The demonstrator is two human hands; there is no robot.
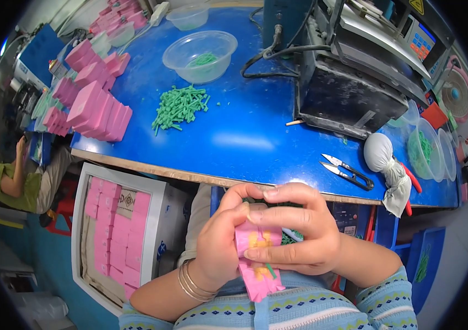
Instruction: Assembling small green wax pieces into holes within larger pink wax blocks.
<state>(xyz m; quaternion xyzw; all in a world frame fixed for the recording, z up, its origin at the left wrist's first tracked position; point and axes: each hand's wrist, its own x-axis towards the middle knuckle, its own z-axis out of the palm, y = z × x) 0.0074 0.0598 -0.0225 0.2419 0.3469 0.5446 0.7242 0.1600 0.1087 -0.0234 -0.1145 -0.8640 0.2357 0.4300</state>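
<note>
In front of my chest, at the table's near edge, I hold a soft pink rubber mould (260, 285) with yellowish patches on its face. My left hand (212, 250) is closed round its left side, thumb near the top. My right hand (308, 231) grips it from the right, fingers lying across its face. A short green stick (270, 270) shows against the lower part of the mould. What lies between the fingertips at the top is hidden. Beyond my hands, a pile of green sticks (179, 109) lies on the blue table (234, 159).
A clear plastic bowl (200, 55) holds more green bits. Black-handled thread snips (349, 173), a grey cloth bundle (380, 154) and red handles (411, 184) lie right, below a black machine (349, 88). Pink blocks stand in stacks (99, 110) and fill a white box (160, 209). A co-worker (22, 179) sits left.
</note>
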